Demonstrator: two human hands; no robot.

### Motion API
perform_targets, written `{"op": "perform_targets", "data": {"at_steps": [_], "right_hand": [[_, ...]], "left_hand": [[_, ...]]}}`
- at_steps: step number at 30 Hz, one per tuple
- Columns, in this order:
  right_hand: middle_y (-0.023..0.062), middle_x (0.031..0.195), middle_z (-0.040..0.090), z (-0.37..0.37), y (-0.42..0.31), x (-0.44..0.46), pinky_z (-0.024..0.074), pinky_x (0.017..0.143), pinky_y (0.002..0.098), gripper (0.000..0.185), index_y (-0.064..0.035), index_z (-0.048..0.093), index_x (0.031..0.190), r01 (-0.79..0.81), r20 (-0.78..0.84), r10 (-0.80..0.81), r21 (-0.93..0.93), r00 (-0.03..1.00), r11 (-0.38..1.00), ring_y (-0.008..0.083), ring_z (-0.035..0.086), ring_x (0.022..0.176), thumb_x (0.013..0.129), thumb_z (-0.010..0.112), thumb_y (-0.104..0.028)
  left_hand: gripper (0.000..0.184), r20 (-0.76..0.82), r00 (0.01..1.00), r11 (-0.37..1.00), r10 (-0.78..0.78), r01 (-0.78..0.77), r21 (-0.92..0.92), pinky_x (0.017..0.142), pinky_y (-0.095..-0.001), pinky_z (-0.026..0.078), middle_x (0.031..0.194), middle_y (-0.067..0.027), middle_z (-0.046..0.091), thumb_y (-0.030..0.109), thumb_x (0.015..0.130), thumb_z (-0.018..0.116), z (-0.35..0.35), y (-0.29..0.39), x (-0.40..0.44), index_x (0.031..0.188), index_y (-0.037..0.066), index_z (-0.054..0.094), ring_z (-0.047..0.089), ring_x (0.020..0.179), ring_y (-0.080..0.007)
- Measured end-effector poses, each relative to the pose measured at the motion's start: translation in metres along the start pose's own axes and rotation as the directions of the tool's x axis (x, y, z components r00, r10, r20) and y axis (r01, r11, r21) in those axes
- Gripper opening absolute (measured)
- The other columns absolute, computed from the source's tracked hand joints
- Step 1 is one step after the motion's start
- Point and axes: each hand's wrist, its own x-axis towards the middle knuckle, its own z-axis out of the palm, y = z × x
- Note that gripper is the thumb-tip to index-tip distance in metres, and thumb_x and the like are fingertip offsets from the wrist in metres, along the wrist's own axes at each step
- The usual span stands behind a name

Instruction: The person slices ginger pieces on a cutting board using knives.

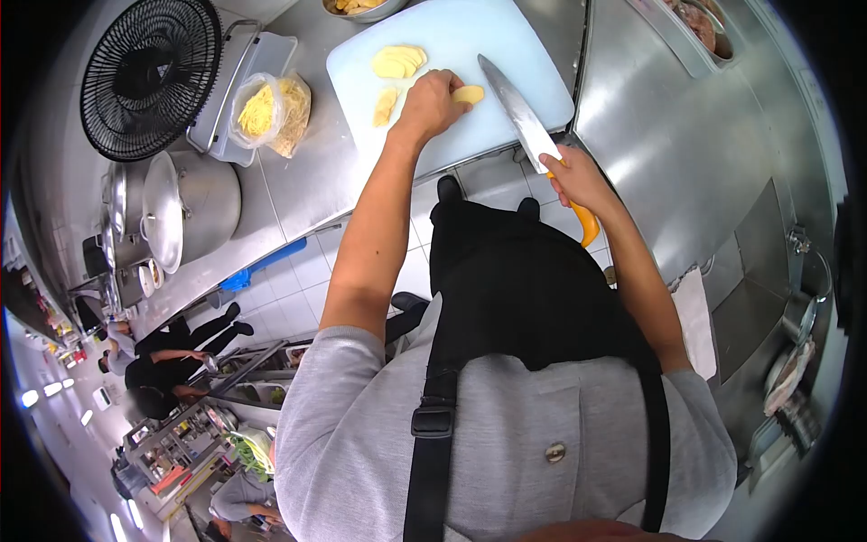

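Note:
My left hand (432, 107) is over the pale blue cutting board (515, 32), its fingers closed on a pale yellow piece of what looks like peeled ginger (468, 94). Overlapping ginger slices (397, 61) lie beyond that hand, and a smaller group of slices (386, 106) is to its left. My right hand (576, 179) grips a large kitchen knife (519, 110) by its yellow handle. The blade slants over the board, its tip pointing away from me, to the right of the held piece and apart from it.
Left of the board are a tub of yellow shreds (259, 110), a bag (292, 117), a black fan (149, 77) and a large metal pot (203, 203). A metal bowl (375, 13) stands behind the board. Other people (163, 370) are at the lower left.

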Motion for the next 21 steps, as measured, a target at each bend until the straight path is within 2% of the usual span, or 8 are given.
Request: {"op": "perform_targets", "data": {"at_steps": [4,7,10,13,16,19,21], "right_hand": [[0.0065,0.064,0.057,-0.002,0.0,0.0,0.0452,0.044,0.036,0.042,0.001,0.054,0.095,0.009,0.011,-0.009,0.022,1.0,1.0,0.0171,0.056,0.044,0.111,0.06,-0.037],[0.0063,0.065,0.057,-0.002,0.002,0.0,0.046,0.044,0.036,0.042,0.0023,0.056,0.098,0.026,-0.004,-0.026,-0.006,1.0,1.0,0.0169,0.057,0.045,0.111,0.06,-0.037],[0.0065,0.066,0.058,-0.002,0.001,0.0,0.0472,0.045,0.0365,0.042,0.0034,0.057,0.099,0.029,-0.001,-0.029,-0.015,1.0,0.999,0.0169,0.057,0.045,0.11,0.06,-0.037],[0.0066,0.066,0.059,-0.002,0.0,0.0,0.0481,0.046,0.037,0.042,0.003,0.057,0.098,0.034,-0.003,-0.034,-0.015,0.999,0.999,0.017,0.058,0.045,0.11,0.06,-0.037],[0.0065,0.067,0.06,-0.001,0.003,0.003,0.0488,0.047,0.0368,0.041,0.003,0.059,0.098,0.028,0.019,-0.028,-0.015,0.999,0.999,0.0169,0.059,0.046,0.11,0.06,-0.036],[0.0064,0.067,0.06,0.0,0.002,0.001,0.0493,0.047,0.0368,0.041,0.0032,0.06,0.099,0.021,0.034,-0.022,0.007,0.999,1.0,0.017,0.059,0.046,0.111,0.06,-0.036],[0.0037,0.065,0.056,0.002,0.0,0.0,0.0449,0.044,0.0337,0.037,-0.0002,0.059,0.102,0.034,0.041,-0.035,0.031,0.999,0.999,0.014,0.055,0.044,0.111,0.06,-0.036]], "left_hand": [[0.035,0.054,0.997,0.999,-0.052,0.053,-0.012,0.09,-0.0444,0.059,0.103,-0.0189,0.079,0.012,0.083,0.088,-0.002,0.01,-0.002,0.115,0.003,0.08,0.075,0.095,-0.0365],[0.04,-0.059,0.997,0.998,0.051,-0.054,-0.039,0.092,-0.0442,0.058,0.11,-0.0193,0.078,0.012,0.084,0.088,0.004,0.003,-0.009,0.122,0.004,0.08,0.073,0.101,-0.0371],[0.045,-0.234,0.954,0.981,0.188,-0.173,0.083,0.098,-0.0434,0.056,0.118,-0.0186,0.074,0.017,0.084,0.09,0.006,0.004,-0.017,0.127,0.007,0.08,0.07,0.111,-0.0372],[0.045,-0.214,0.958,0.977,0.191,-0.163,0.138,0.102,-0.0454,0.053,0.127,-0.0161,0.07,0.02,0.086,0.089,0.01,0.006,-0.022,0.129,0.009,0.079,0.064,0.121,-0.0372],[0.045,-0.165,0.972,0.972,0.168,-0.135,0.194,0.107,-0.0503,0.049,0.14,-0.0151,0.066,0.023,0.094,0.082,0.02,0.008,-0.031,0.136,0.012,0.076,0.057,0.131,-0.0388],[0.047,-0.177,0.962,0.95,0.206,-0.153,0.272,0.113,-0.0555,0.041,0.158,-0.016,0.055,0.029,0.103,0.072,0.033,0.009,-0.043,0.148,0.015,0.069,0.048,0.14,-0.0415],[0.05,-0.167,0.961,0.94,0.22,-0.164,0.298,0.116,-0.0571,0.037,0.166,-0.0152,0.048,0.033,0.106,0.066,0.039,0.007,-0.047,0.154,0.016,0.063,0.044,0.144,-0.0429]]}}
